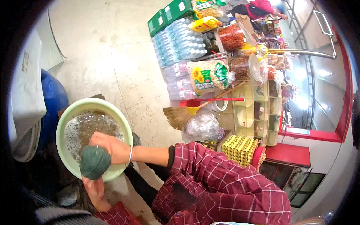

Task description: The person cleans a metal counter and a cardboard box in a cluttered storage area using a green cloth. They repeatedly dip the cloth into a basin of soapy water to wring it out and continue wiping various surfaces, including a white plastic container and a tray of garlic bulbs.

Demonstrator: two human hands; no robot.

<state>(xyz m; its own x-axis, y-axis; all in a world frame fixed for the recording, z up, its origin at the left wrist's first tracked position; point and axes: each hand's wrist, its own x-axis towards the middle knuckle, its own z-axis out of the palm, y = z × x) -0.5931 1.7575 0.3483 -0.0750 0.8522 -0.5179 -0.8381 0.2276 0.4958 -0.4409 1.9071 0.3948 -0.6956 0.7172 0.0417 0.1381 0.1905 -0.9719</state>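
Note:
A dark green wet bundle (95, 162), which looks like wrung cloth, is held over the near side of a pale green plastic basin (59, 135). My right hand (114, 147), with a silvery bangle at its wrist, grips the upper side of the bundle. From below, my left hand (95, 189) holds its lower end beside the basin's rim; the fingers there are partly hidden. Murky, foamy water (76, 140) fills part of the basin. Both of my arms wear red checked sleeves (239, 182).
Beyond the basin are a blue barrel (53, 109) and a white plastic container (28, 76). To the right stand a straw broom (180, 115), a clear plastic bag (201, 126), packs of bottled water (177, 42) and stacked egg trays (239, 149). Another person (261, 9) is far off.

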